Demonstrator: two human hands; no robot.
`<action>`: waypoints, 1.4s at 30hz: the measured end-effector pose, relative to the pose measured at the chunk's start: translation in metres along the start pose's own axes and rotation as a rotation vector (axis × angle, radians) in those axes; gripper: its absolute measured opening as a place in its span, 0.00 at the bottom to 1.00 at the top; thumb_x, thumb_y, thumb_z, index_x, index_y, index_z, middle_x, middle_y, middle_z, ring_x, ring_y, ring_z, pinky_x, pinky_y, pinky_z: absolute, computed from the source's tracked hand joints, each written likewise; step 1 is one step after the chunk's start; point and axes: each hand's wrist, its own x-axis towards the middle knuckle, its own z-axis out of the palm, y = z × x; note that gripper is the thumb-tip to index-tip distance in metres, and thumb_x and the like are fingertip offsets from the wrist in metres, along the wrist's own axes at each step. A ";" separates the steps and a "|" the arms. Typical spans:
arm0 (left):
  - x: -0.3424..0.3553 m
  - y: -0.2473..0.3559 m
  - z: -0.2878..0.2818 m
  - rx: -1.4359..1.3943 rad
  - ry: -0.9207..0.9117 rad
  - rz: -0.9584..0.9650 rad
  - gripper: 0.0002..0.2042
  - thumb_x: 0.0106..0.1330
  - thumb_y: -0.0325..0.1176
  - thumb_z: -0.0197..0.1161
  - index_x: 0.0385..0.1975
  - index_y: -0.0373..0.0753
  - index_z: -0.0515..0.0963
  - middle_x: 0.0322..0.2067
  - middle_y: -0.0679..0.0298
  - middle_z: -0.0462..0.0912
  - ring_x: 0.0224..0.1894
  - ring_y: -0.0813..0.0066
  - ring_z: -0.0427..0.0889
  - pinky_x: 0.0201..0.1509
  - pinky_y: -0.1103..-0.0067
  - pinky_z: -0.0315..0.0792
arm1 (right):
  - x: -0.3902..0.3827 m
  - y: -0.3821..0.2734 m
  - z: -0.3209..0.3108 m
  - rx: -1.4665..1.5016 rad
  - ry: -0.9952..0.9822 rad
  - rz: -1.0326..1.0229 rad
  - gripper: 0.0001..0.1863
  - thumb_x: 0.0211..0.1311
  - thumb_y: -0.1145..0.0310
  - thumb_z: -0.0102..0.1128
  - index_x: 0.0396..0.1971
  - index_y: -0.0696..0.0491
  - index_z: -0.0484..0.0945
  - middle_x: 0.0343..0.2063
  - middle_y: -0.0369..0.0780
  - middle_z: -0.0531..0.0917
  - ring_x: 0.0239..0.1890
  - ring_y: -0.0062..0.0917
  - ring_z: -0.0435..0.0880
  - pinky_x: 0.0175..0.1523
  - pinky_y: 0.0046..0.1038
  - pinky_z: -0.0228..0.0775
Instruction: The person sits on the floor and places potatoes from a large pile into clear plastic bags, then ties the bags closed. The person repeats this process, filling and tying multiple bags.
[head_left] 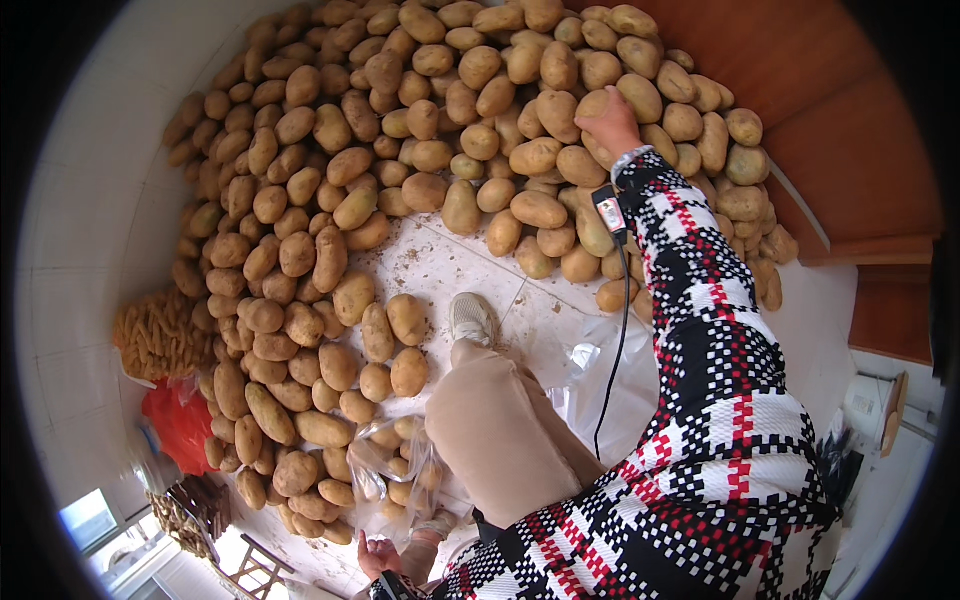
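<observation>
Reaching with the right hand (612, 125) onto the far right stretch of the pile (384, 72). Gripping a potato (592, 104) there, with fingers and thumb clamped on its sides; impossible to tell whether lifted or resting on its neighbours. Holding the left hand (380, 556) low, just past the near left end of the pile, close under a clear bag (372, 475). Curled at those fingers, and too small to tell whether clamped on the bag's edge or apart from it. In or beneath the clear bag, at the same end of the pile, more potatoes (400, 494). Wearing a plaid sleeve (700, 270) on the right arm, stretched over the near right end of the pile. Near that wrist, above the pile, a small black device (608, 212) with a cable (620, 345) running down toward the trousers (500, 430). Bent at the knee, with a pale shoe (473, 318) planted in the hollow of the pile, on a dirt-specked white floor (450, 262). To the near right of the pile, a crumpled clear sheet (600, 390). Against the pile's outer left edge, a net sack (160, 340) and, nearer, a red bag (180, 425). Behind the pile's right side, a brown panel (830, 100).
</observation>
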 end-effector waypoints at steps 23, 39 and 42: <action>0.019 -0.017 -0.012 -0.182 -0.553 0.276 0.23 0.61 0.28 0.50 0.58 0.37 0.58 0.15 0.70 0.68 0.17 0.83 0.65 0.30 0.83 0.65 | -0.341 -0.397 0.011 0.295 -2.027 -0.620 0.32 0.44 0.60 0.63 0.51 0.54 0.66 0.46 0.42 0.72 0.46 0.26 0.73 0.49 0.28 0.67; -0.017 0.004 -0.017 -0.158 -0.571 0.144 0.30 0.60 0.28 0.50 0.62 0.41 0.49 0.23 0.69 0.71 0.15 0.87 0.61 0.25 0.88 0.61 | -0.607 -0.338 0.135 -0.058 -1.765 -1.131 0.33 0.28 0.57 0.66 0.39 0.59 0.70 0.32 0.48 0.79 0.35 0.39 0.79 0.38 0.32 0.71; -0.014 0.004 -0.021 -0.171 -0.611 0.151 0.30 0.60 0.29 0.51 0.63 0.40 0.48 0.24 0.70 0.72 0.16 0.87 0.61 0.26 0.87 0.61 | -0.607 -0.326 0.143 -0.123 -1.525 -1.078 0.33 0.28 0.61 0.67 0.39 0.59 0.68 0.29 0.49 0.78 0.34 0.42 0.78 0.39 0.37 0.71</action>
